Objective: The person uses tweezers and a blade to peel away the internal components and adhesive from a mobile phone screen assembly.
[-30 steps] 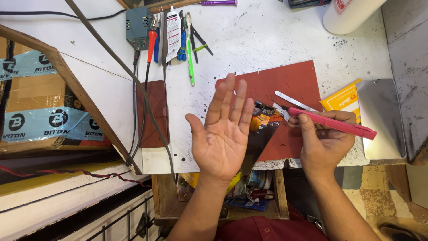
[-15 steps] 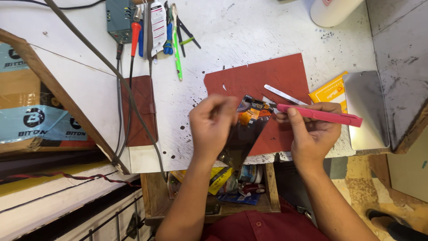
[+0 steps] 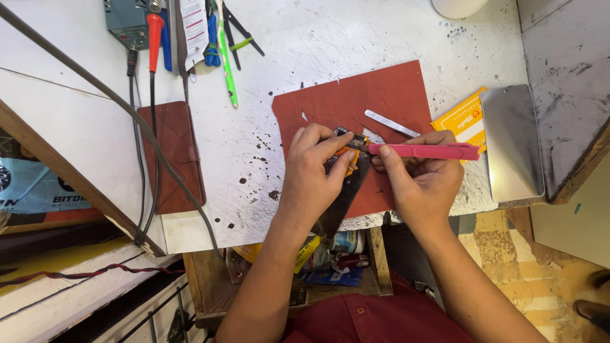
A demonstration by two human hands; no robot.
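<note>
My left hand (image 3: 311, 168) pinches the top end of one opened phone (image 3: 346, 184), fingers closed on its edge, holding it down on the red mat (image 3: 381, 95) near the counter's (image 3: 286, 51) front edge. My right hand (image 3: 422, 178), at 3 o'clock from the left, is wrapped around one pink tool (image 3: 424, 151) whose tip meets the phone's exposed parts. To do this well, I judge I should keep the left pinch firm so the phone cannot slide, and work the tip lightly and shallow. At 1 o'clock lies one thin metal strip (image 3: 391, 123); at 3 o'clock, one yellow packet (image 3: 462, 121) and one shiny metal plate (image 3: 511, 143). At 9 o'clock sits one brown wallet case (image 3: 173, 155); hand tools lie clustered at 11 o'clock, too overlapped to count.
</note>
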